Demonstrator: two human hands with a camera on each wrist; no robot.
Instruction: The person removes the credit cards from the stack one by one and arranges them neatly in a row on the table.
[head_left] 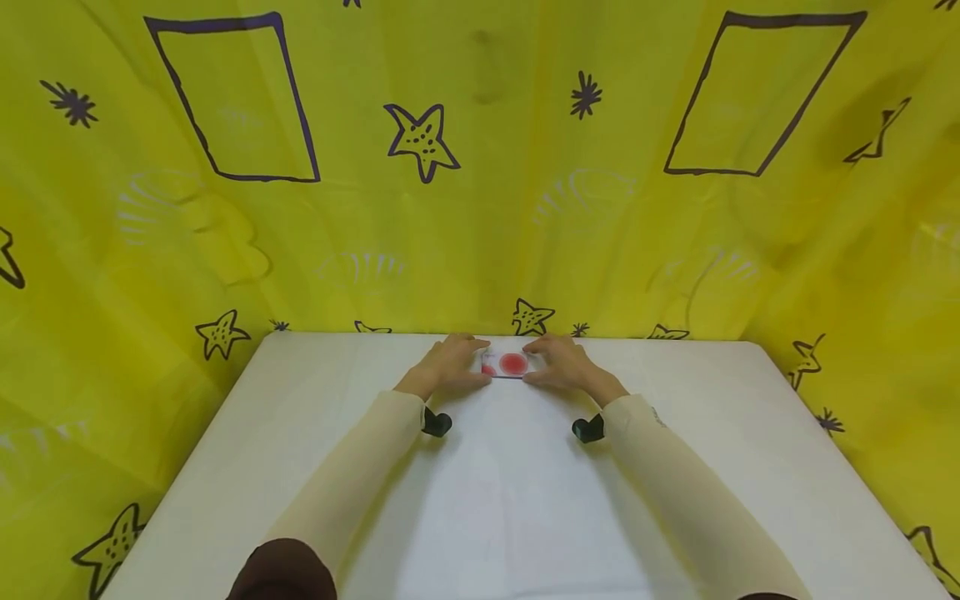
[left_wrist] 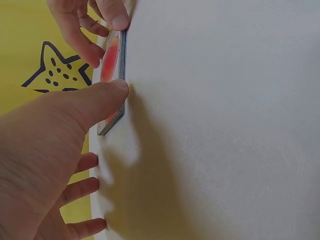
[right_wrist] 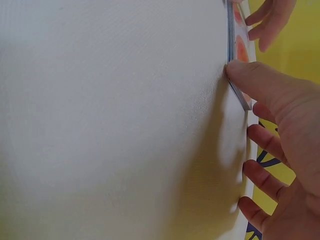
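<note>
A small stack of cards [head_left: 510,364] lies at the far edge of the white table, its top face white with red round spots. Its layered edge shows in the left wrist view, where the thumb of my left hand [left_wrist: 55,120] presses on the stack's near side. From the other end, my right hand [head_left: 564,362] grips the same stack with thumb and index finger. In the right wrist view its other fingers spread along the table edge. My left hand [head_left: 448,364] holds the left end in the head view; its index fingertip is hidden in the left wrist view.
The white table [head_left: 510,500] reaches back to a yellow curtain [head_left: 487,225] printed with dark stars and frames, which also hangs along both sides. Dark wrist-worn pieces [head_left: 437,422] stick out below the sleeves. A dark brown rounded shape [head_left: 283,575] shows at bottom left.
</note>
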